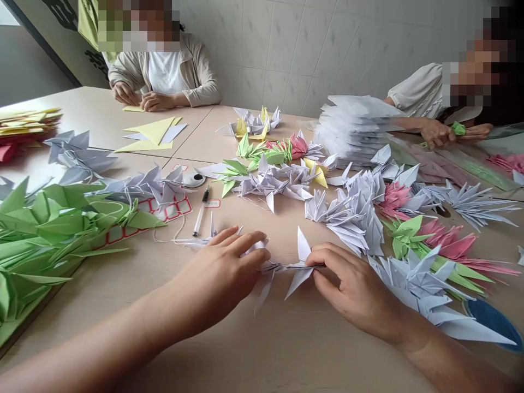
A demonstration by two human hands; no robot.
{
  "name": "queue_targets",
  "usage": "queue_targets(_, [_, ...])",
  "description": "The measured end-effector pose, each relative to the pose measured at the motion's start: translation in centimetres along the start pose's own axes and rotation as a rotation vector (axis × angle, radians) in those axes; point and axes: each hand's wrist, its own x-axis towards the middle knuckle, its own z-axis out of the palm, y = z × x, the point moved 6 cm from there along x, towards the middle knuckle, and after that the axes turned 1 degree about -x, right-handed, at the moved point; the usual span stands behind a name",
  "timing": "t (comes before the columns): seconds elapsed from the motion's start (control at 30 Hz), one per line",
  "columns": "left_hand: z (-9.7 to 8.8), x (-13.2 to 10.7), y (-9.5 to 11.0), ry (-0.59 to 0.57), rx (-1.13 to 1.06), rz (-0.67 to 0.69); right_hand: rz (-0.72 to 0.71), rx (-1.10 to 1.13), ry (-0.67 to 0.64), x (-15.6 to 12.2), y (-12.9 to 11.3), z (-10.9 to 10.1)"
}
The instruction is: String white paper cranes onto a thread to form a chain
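Between my hands, just above the tabletop, is a white folded paper crane (303, 246) with its wings spread up and down. My right hand (355, 286) pinches its right end between thumb and fingers. My left hand (227, 270) is curled over more white paper cranes (266, 284), which its fingers partly hide. Their points stick out beyond my knuckles. A black-capped pen (200, 212) and a white thread (177, 238) lie beyond my left hand.
Green cranes (49, 229) heap at the left. White cranes (352, 210), with pink cranes (446, 237), spread along the right. Behind them stands a stack of translucent sheets (352, 131). One person (167, 71) sits opposite near yellow paper (153, 131); another person's hands (454, 132) work at far right.
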Motion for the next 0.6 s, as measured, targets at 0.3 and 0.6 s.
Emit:
queue_targets(0.3, [0.08, 0.25, -0.37, -0.008, 0.031, -0.003, 0.051, -0.059, -0.028, 0.23, 0.29, 0.32])
queue_targets(0.6, [0.11, -0.06, -0.07, 0.0, 0.081, -0.011, 0.009, -0.053, -0.064, -0.01, -0.08, 0.48])
